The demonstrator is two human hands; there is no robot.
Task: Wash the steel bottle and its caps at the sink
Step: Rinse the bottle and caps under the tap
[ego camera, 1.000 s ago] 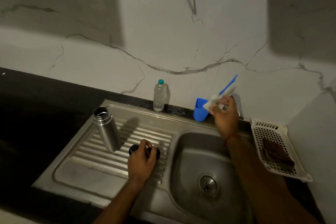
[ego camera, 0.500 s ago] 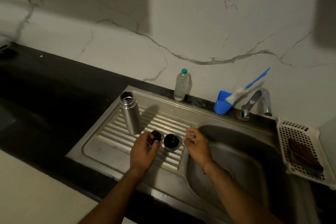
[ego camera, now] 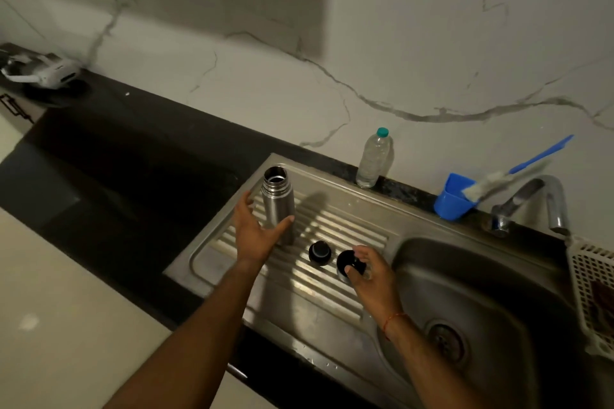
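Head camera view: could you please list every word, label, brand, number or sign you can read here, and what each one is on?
None can be read.
Plastic water bottle: clear, any label too faint to read.
Steel bottle: plain metal, no marking visible.
Two black caps: no marking visible.
White device on the counter: too blurred to read.

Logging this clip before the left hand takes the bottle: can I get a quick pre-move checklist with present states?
1. Steel bottle upright on the drainboard: ok.
2. Bottle mouth uncapped: ok.
3. Left hand open around the bottle, grip closed: not ok, fingers spread.
4. Small black cap free on the drainboard: ok.
5. Right hand at the cup cap, firm hold: cannot tell.
6. Tap running: cannot tell.
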